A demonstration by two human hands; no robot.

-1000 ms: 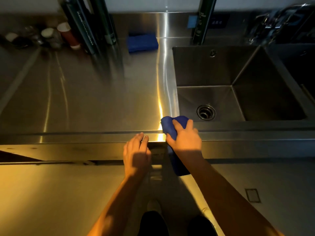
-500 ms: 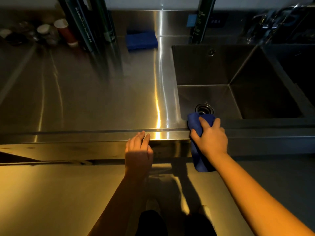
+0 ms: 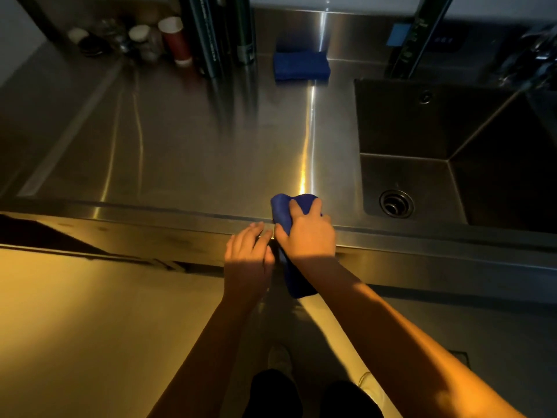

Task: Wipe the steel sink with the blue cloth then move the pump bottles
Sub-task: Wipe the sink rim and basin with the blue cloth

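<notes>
My right hand (image 3: 307,233) presses a blue cloth (image 3: 281,208) onto the front rim of the steel counter (image 3: 211,152), left of the sink basin (image 3: 422,131). Part of the cloth hangs down over the counter's front edge below my wrist. My left hand (image 3: 248,251) rests flat on the front edge, its fingers together and touching the right hand's side. The basin's drain (image 3: 395,203) lies to the right of the cloth. I cannot make out any pump bottles clearly; dark tall bottles (image 3: 217,34) stand at the back.
A second folded blue cloth (image 3: 301,66) lies at the back of the counter. Cups and small jars (image 3: 150,37) cluster at the back left, with a red cup (image 3: 176,40) among them. A faucet (image 3: 530,61) is at the far right. My feet are below.
My right hand with the cloth slid right along the front rim toward the drain, then back left beside my left hand. The left hand stayed on the edge.
</notes>
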